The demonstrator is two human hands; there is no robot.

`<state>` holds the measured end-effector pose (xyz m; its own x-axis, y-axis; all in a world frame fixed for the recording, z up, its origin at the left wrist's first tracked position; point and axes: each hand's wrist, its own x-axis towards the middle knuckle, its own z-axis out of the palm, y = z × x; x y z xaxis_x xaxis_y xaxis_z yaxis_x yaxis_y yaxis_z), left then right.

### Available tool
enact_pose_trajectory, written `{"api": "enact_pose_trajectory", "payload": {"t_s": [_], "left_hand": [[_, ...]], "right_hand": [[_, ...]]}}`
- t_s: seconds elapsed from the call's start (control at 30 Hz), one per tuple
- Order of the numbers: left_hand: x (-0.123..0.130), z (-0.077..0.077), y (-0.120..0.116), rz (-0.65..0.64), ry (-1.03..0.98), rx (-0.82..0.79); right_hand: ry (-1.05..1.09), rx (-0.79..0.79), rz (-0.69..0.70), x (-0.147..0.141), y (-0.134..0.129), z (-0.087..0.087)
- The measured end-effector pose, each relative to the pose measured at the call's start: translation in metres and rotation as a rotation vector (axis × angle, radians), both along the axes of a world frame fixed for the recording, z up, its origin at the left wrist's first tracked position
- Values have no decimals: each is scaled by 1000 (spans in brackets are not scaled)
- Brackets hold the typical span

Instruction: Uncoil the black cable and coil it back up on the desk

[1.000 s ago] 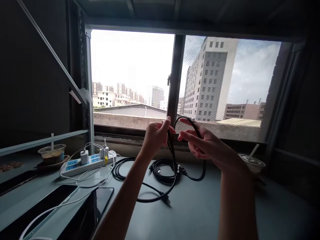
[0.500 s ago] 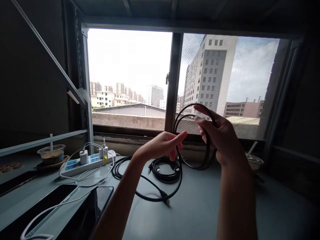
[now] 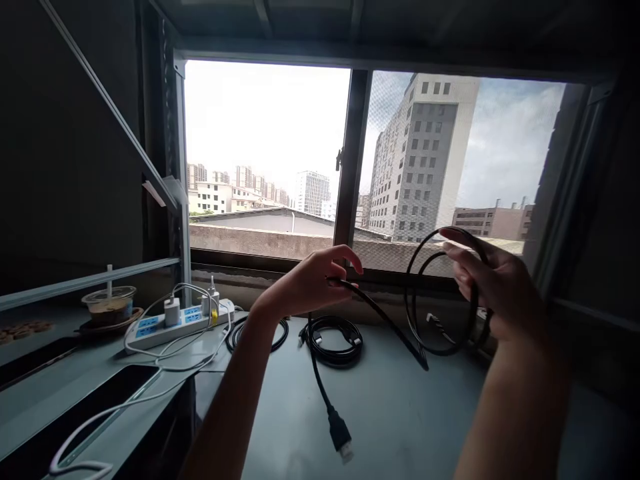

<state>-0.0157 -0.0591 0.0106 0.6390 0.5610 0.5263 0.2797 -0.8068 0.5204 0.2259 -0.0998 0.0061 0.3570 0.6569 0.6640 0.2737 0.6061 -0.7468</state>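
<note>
A black cable (image 3: 385,317) runs between my two hands above the desk. My right hand (image 3: 495,283) is closed round several loops of it, held upright in front of the window. My left hand (image 3: 315,280) grips the same cable further along, with its index finger bent above. From the left hand, one end hangs down to a black plug (image 3: 340,432) with a metal tip. Near the right loops a small light-tipped piece shows, but I cannot tell what it is. On the desk below lies a coiled black cable (image 3: 334,360); another black coil (image 3: 281,339) sits partly behind my left forearm.
A white power strip (image 3: 190,325) with plugged-in chargers and white cords stands at the left. Phones (image 3: 85,413) lie in front of it. A lidded drink cup (image 3: 110,303) stands far left. Metal frame bars (image 3: 181,167) border the window.
My right hand has moved right and slightly down with the loops. My left hand now grips the cable, drawing a length between the hands, and the plug end dangles closer to me.
</note>
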Motion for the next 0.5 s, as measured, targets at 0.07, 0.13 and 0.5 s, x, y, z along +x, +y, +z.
{"api": "enact_pose_trajectory", "payload": {"t_s": [0.07,0.13,0.5], "left_hand": [[12,-4,4,106,-134,129],[20,-7,9,166,-221,230],[15,-8,23,256,-393,448]], "right_hand": [[-139,-55,-8,-7,1,0],[-229,-29,50,-21,0,2],[-269,61,235,-60,-1,8]]}}
